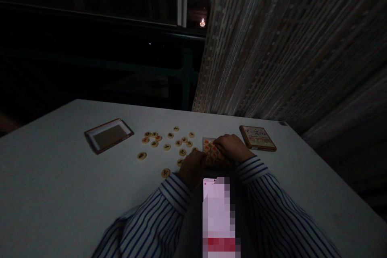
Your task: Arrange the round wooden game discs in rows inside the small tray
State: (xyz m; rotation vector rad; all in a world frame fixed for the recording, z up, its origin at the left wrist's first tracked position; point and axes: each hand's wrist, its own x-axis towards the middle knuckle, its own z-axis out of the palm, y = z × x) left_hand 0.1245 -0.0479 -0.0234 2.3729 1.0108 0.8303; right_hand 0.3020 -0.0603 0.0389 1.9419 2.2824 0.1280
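A small shallow tray [208, 140] near the middle of the table holds rows of round wooden Chinese chess pieces [214, 155] with red characters. At its left edge is my left hand [192, 168], its fingers curled together; whatever they grip is hidden. My right hand [232, 147] reaches over the tray from the right, fingertips pinched at a piece in the upper row. Loose Chinese chess pieces [167, 147], mostly with dark characters and a few red, lie scattered to the left of the tray. Some are partly covered by my left hand.
An open box part [113, 134] with a brown rim lies at the far left. A printed box lid [258, 137] rests on the right. A lit phone [216, 209] is below my hands. Behind the white table [60, 177] hang string curtains [256, 40] and a dark window.
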